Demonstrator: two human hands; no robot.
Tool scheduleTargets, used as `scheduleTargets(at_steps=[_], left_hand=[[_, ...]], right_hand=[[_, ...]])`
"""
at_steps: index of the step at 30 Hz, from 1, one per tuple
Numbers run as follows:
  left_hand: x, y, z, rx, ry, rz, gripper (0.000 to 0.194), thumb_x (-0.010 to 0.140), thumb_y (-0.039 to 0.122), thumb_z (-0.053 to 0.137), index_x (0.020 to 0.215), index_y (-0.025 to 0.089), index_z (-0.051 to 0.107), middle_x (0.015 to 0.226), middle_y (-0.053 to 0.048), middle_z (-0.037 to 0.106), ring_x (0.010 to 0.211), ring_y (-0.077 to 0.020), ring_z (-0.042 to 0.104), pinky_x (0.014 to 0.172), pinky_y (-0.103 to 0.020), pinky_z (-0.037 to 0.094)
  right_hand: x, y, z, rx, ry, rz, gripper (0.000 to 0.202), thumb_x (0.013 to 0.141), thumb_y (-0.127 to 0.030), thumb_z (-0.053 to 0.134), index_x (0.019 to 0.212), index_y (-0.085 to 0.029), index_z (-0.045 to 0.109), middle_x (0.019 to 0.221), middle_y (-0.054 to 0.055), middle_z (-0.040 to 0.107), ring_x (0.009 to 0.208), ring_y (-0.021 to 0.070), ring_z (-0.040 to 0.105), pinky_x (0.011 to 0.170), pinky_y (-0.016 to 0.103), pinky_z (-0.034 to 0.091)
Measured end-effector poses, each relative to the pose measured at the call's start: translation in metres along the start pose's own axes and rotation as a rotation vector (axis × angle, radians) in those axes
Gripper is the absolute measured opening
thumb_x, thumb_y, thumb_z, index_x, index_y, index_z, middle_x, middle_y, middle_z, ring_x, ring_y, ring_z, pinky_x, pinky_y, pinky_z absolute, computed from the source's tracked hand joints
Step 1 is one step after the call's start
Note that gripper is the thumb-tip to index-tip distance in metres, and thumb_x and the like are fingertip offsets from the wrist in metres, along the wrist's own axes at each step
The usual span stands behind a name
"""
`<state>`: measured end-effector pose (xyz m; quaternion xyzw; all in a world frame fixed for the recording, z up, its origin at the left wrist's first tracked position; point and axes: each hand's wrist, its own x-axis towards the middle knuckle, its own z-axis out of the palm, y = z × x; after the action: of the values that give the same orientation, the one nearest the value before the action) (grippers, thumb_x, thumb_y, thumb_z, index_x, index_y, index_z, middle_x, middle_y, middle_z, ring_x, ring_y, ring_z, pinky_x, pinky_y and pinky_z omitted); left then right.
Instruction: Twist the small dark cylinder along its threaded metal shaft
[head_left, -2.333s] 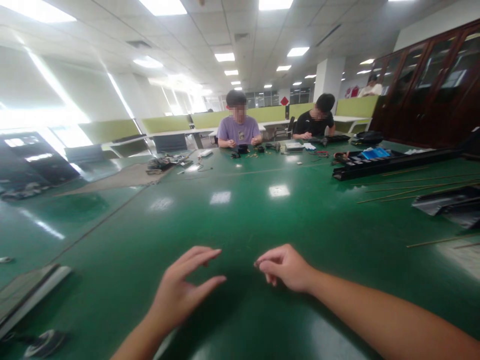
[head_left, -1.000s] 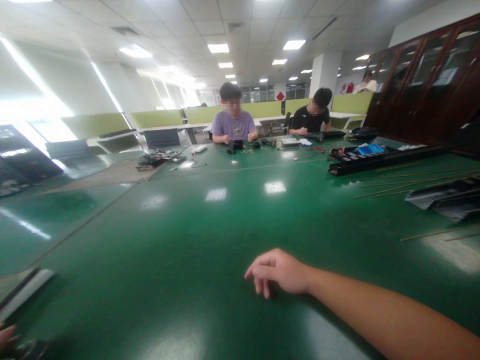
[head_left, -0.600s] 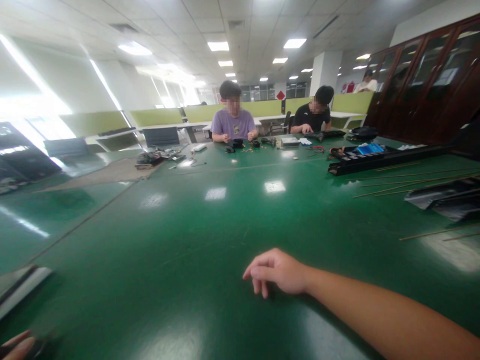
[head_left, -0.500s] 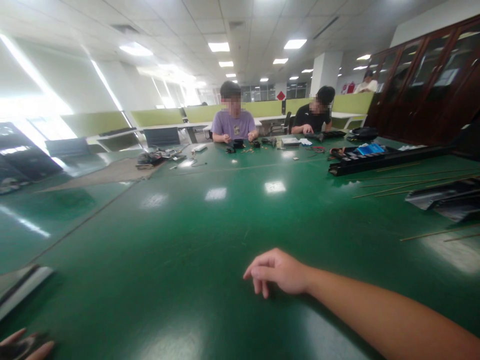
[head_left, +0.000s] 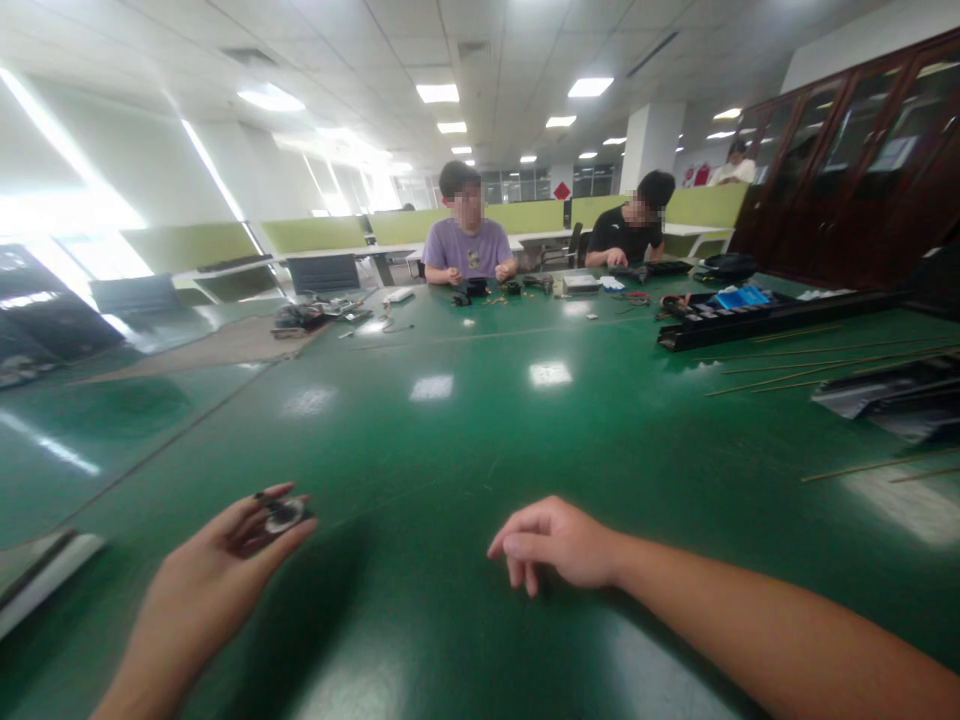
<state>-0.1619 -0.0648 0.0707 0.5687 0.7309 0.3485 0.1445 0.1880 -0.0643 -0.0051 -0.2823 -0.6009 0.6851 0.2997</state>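
Note:
My left hand (head_left: 217, 570) is raised over the green table (head_left: 420, 480) at the lower left. Its thumb and fingers are closed around a small dark part with a round, greyish-white disc (head_left: 285, 514); its exact kind is too blurred to tell. A shadow falls on the table to the right of that hand. My right hand (head_left: 559, 545) rests near the middle of the table with its fingers apart and loosely bent. Nothing shows in it.
Across the table sit a person in a purple shirt (head_left: 469, 250) and another in black (head_left: 626, 240), with small parts before them. To the right lie a long black channel (head_left: 780, 322), thin rods (head_left: 810, 375) and dark metal profiles (head_left: 900, 400). A flat light-edged piece (head_left: 52, 580) lies left.
My left hand has come up and to the right from the lower left corner, carrying the small dark part with the round disc. My right hand has stayed in place.

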Motion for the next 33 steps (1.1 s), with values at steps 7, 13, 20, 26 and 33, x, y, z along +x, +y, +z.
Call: scheduleTargets(at_steps=[7, 13, 20, 26, 33], left_hand=[[-0.001, 0.086, 0.099, -0.225, -0.386, 0.295, 0.044, 0.07, 0.041, 0.075, 0.105, 0.017, 0.069, 0.102, -0.007, 0.075, 0.092, -0.0257, 0.071, 0.095, -0.043, 0.054], [-0.018, 0.101, 0.145, -0.226, -0.465, 0.445, 0.032, 0.076, 0.032, 0.073, 0.107, 0.023, 0.071, 0.101, -0.003, 0.074, 0.091, -0.0219, 0.07, 0.086, -0.036, 0.054], [-0.027, 0.08, 0.149, -0.155, -0.489, 0.631, 0.027, 0.079, 0.026, 0.073, 0.106, 0.024, 0.071, 0.097, -0.003, 0.072, 0.089, -0.0199, 0.066, 0.082, -0.033, 0.05], [-0.032, 0.078, 0.156, -0.187, -0.491, 0.579, 0.04, 0.073, 0.018, 0.076, 0.111, 0.023, 0.065, 0.103, -0.003, 0.071, 0.093, -0.0207, 0.065, 0.085, -0.033, 0.05], [-0.036, 0.078, 0.155, -0.154, -0.494, 0.641, 0.026, 0.073, 0.016, 0.075, 0.097, 0.023, 0.067, 0.094, -0.001, 0.07, 0.088, -0.0206, 0.064, 0.082, -0.033, 0.047]], right_hand=[[-0.002, -0.001, -0.007, -0.031, 0.388, -0.192, 0.02, 0.081, -0.032, 0.066, 0.088, -0.013, 0.066, 0.064, 0.0, 0.062, 0.05, 0.0108, 0.054, 0.049, 0.023, 0.042], [0.008, 0.009, -0.024, -0.135, 0.71, -0.264, 0.029, 0.076, -0.011, 0.054, 0.104, -0.018, 0.055, 0.085, 0.001, 0.062, 0.073, 0.0145, 0.059, 0.069, 0.029, 0.048], [0.01, 0.022, -0.03, -0.345, 0.661, -0.191, 0.066, 0.062, 0.005, 0.043, 0.123, -0.022, 0.043, 0.103, 0.002, 0.056, 0.084, 0.0133, 0.058, 0.077, 0.029, 0.049], [-0.001, 0.014, -0.024, -0.534, 0.613, -0.132, 0.062, 0.073, -0.005, 0.06, 0.129, -0.024, 0.042, 0.105, 0.003, 0.059, 0.078, 0.0139, 0.06, 0.073, 0.03, 0.051], [-0.017, 0.0, -0.02, -0.64, 0.518, -0.084, 0.06, 0.072, -0.01, 0.069, 0.127, -0.024, 0.049, 0.11, 0.005, 0.061, 0.088, 0.0165, 0.064, 0.082, 0.033, 0.052]])
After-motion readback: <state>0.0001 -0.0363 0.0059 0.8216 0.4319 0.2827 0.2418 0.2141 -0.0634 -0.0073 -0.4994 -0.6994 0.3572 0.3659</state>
